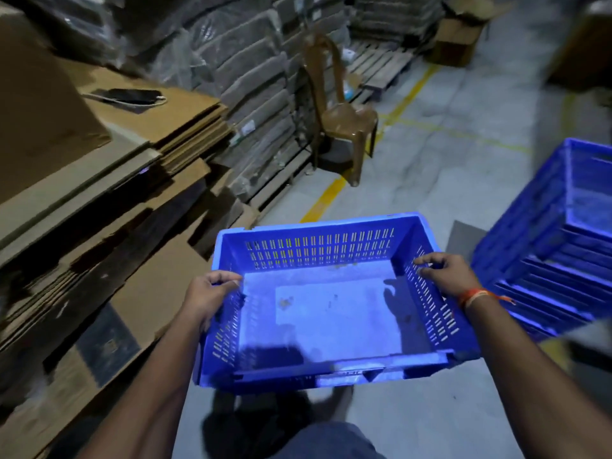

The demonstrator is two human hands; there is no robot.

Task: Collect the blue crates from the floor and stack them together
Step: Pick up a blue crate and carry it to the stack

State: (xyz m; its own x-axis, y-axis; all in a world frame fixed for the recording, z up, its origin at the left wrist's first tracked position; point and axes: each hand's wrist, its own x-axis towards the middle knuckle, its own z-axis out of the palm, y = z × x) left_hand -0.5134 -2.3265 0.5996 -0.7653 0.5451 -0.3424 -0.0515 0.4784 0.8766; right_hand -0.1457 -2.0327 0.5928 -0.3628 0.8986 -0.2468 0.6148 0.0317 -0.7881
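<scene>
I hold an empty blue slotted crate (318,246) in front of me, lifted off the grey floor. My left hand (207,298) grips its left rim and my right hand (445,274) grips its right rim. The crate's bottom is dusty, with a pale patch. At the right edge stands a stack of blue crates (556,246), nested one on another, apart from the crate I carry.
Stacks of flattened cardboard (99,180) line the left side, with a dark phone (127,96) on top. Wrapped grey bundles (238,61) fill the back. A brown plastic chair (341,111) stands ahead by a yellow floor line (326,200). A wooden pallet (381,66) and cardboard boxes lie farther back.
</scene>
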